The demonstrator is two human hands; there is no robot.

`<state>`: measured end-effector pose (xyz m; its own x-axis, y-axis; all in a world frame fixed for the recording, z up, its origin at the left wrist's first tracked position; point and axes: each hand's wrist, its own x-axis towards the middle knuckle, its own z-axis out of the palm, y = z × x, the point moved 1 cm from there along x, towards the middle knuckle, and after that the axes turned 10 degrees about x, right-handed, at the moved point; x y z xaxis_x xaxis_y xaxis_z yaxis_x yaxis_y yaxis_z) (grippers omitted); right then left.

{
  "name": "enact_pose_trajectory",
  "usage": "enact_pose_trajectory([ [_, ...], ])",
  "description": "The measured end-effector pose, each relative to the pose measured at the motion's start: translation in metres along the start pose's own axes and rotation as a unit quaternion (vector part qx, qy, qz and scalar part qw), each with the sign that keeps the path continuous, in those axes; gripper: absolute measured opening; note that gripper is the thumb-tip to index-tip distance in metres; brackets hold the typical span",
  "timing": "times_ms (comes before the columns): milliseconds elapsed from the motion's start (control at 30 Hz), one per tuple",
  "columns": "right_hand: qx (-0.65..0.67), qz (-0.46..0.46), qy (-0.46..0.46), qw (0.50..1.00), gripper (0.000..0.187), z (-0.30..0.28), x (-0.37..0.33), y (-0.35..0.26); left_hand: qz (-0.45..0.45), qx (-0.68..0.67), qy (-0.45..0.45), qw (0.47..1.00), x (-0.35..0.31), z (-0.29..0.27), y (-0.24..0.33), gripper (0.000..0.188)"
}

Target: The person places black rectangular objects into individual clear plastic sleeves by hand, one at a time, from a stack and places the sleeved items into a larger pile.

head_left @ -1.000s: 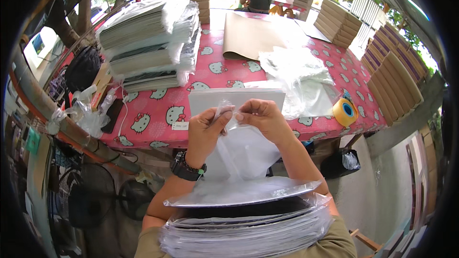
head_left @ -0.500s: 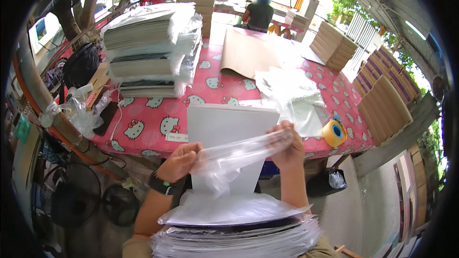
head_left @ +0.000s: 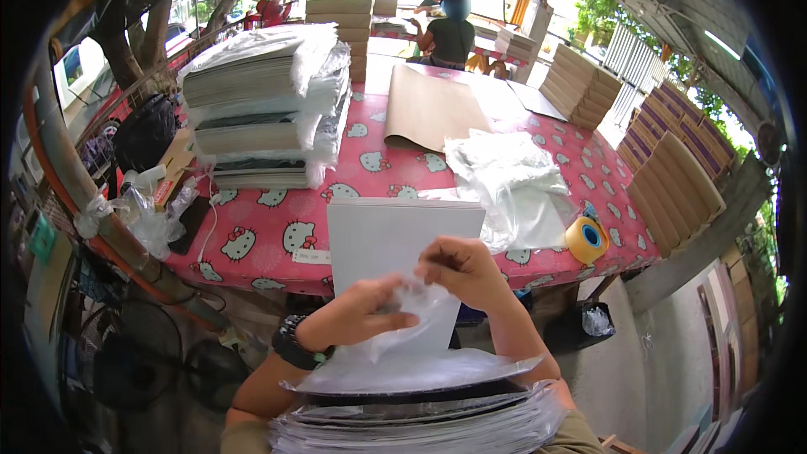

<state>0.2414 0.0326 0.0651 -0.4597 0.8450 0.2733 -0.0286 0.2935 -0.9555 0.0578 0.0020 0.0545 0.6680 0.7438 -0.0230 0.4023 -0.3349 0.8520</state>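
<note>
A clear plastic sleeve (head_left: 419,304) hangs crumpled between my hands, in front of an upright block of white sheets (head_left: 395,231). Close to my body, my right hand (head_left: 465,271) pinches the sleeve's upper part, thumb and fingers together. My left hand (head_left: 357,317) is beside the sleeve, its thumb stretched out apart from the fingers, whose tips are blurred. A dark watch sits on that wrist. Below both hands, a stack of plastic-wrapped sheets (head_left: 420,420) rests against me, its lower part out of view.
On the pink patterned table (head_left: 361,130) stand wrapped bundles (head_left: 252,109), brown paper (head_left: 433,109), loose clear plastic (head_left: 513,176) and a yellow tape roll (head_left: 587,240). Folded cardboard (head_left: 672,193) leans at the right. A fan (head_left: 130,349) is low left. Two people sit far back.
The sleeve was stretched wide between both hands and is now bunched up. My right hand has moved left and down, and my left hand right and down, its fingers loosened.
</note>
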Motion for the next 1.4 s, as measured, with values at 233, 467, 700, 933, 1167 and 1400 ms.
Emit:
enact_pose_trajectory([
  [233,0.155,0.099,-0.475,0.861,0.01,-0.006,-0.03,0.035,0.128,-0.719,0.174,0.661,-0.027,-0.038,-0.025,0.031],
  [467,0.613,-0.041,0.019,0.789,0.038,-0.049,-0.029,0.013,0.24,-0.471,-0.06,0.847,-0.024,0.009,-0.126,0.048],
  [700,0.254,0.093,-0.454,0.849,0.041,-0.051,-0.053,0.082,0.141,-0.542,0.36,0.746,-0.037,-0.018,-0.115,0.048],
  [933,-0.065,-0.023,0.224,0.972,0.019,-0.1,-0.033,0.048,0.0,-0.145,0.292,0.945,-0.006,-0.044,-0.089,0.044],
  [1167,-0.08,-0.038,0.318,0.944,0.017,-0.092,-0.018,0.068,-0.033,0.345,0.519,0.781,0.027,-0.045,-0.085,0.034],
  [1400,0.36,0.122,0.21,0.901,0.005,-0.096,-0.026,0.056,-0.068,-0.038,0.399,0.914,-0.003,-0.062,-0.086,0.008],
])
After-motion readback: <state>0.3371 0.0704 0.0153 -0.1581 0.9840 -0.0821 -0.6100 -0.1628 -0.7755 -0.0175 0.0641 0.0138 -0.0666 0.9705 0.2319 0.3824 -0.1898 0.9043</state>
